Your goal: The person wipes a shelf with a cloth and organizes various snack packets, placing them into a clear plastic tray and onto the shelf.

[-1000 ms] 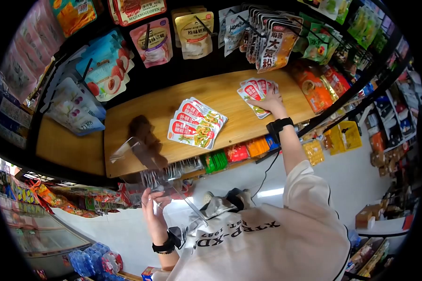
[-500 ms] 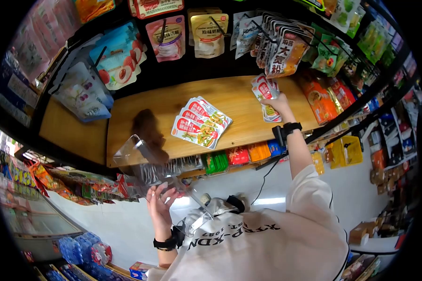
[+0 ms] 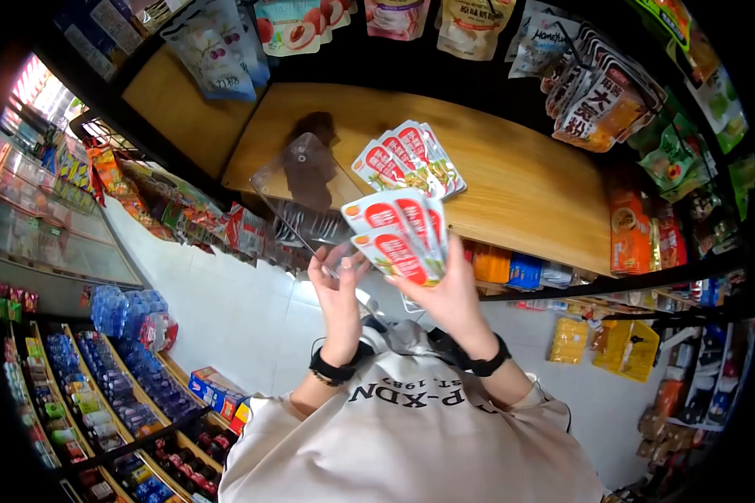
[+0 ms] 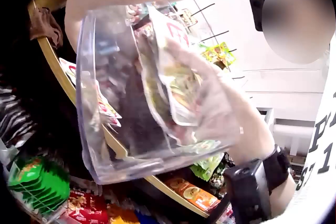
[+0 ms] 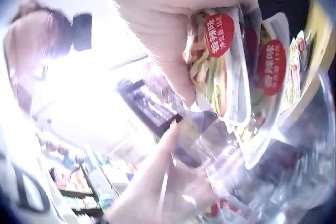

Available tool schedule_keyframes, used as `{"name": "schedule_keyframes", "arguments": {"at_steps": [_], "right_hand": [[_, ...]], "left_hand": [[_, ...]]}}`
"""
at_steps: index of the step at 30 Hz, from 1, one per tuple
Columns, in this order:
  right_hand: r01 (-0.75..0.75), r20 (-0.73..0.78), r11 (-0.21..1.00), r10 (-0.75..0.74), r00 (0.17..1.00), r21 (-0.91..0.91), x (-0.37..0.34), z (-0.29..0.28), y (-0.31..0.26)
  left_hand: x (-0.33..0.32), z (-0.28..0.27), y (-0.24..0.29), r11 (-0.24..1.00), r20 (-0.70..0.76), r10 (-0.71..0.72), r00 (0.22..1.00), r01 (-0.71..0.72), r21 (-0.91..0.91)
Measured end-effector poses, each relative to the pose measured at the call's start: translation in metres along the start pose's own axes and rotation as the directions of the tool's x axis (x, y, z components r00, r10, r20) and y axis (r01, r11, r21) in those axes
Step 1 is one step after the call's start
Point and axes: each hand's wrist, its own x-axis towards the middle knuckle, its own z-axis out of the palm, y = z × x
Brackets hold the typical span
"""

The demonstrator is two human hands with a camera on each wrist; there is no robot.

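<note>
My left hand (image 3: 338,293) holds a clear plastic box (image 3: 298,172) by its near edge, in front of the wooden shelf. Several flat snack packets (image 3: 398,230), white with red labels and a food picture, are spread in a fan in my right hand (image 3: 453,293). The thumb lies on their front, close beside the box. Seen from the left wrist, those packets (image 4: 181,85) show through the box's clear wall (image 4: 105,174). A second fan of matching packets (image 3: 407,155) lies on the shelf behind the held ones.
The wooden shelf board (image 3: 528,180) runs across the front. Hanging pouches (image 3: 604,101) line its back, and orange packs (image 3: 627,226) stand at its right end. A dark brown crumpled thing (image 3: 312,138) sits behind the box. Below the board edge are more packs (image 3: 491,262).
My right hand has gathered the packets from the shelf's right part, lifted them and brought them left, next to the box. My left hand keeps the box. The head view has shifted.
</note>
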Motion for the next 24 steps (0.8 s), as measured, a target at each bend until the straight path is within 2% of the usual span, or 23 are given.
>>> {"name": "schedule_keyframes", "arguments": {"at_steps": [2, 4, 6, 8, 13, 16, 18, 20, 22, 24], "right_hand": [[0.197, -0.023, 0.947, -0.21, 0.977, -0.253, -0.011, 0.01, 0.006], [0.234, 0.08, 0.91, -0.22, 0.972, -0.341, -0.019, 0.011, 0.009], [0.315, 0.193, 0.864, -0.257, 0.947, -0.393, -0.029, 0.009, 0.018], [0.309, 0.256, 0.872, -0.223, 0.941, -0.379, -0.04, 0.002, 0.023], [0.39, 0.315, 0.852, -0.285, 0.905, -0.35, -0.048, -0.02, 0.02], [0.45, 0.354, 0.82, -0.328, 0.876, -0.353, -0.044, -0.034, 0.011], [0.523, 0.412, 0.701, -0.344, 0.843, -0.485, -0.041, -0.043, 0.007], [0.568, 0.457, 0.661, -0.36, 0.813, -0.491, -0.036, -0.053, 0.003], [0.723, 0.595, 0.546, -0.434, 0.676, -0.423, -0.031, -0.063, 0.0], [0.746, 0.648, 0.537, -0.413, 0.64, -0.394, -0.03, -0.066, 0.007]], "left_hand": [[-0.008, 0.006, -0.008, 0.999, -0.069, 0.034, 0.997, -0.033, 0.01], [-0.013, 0.006, -0.017, 0.989, -0.091, 0.134, 0.987, -0.127, 0.076], [-0.02, 0.008, -0.019, 0.985, -0.114, 0.151, 0.982, -0.14, 0.103], [-0.028, 0.01, -0.019, 0.98, -0.138, 0.171, 0.976, -0.154, 0.127], [-0.05, 0.018, -0.022, 0.998, -0.197, 0.054, 0.979, -0.046, 0.045], [-0.064, 0.025, -0.029, 0.992, -0.174, 0.098, 0.98, -0.081, 0.099], [-0.075, 0.03, -0.034, 0.985, -0.15, 0.126, 0.981, -0.105, 0.136], [-0.086, 0.035, -0.039, 0.977, -0.128, 0.149, 0.981, -0.126, 0.173], [-0.096, 0.04, -0.044, 0.988, -0.145, 0.117, 0.982, -0.1, 0.118], [-0.104, 0.042, -0.049, 0.991, -0.172, 0.084, 0.982, -0.065, 0.114]]}}
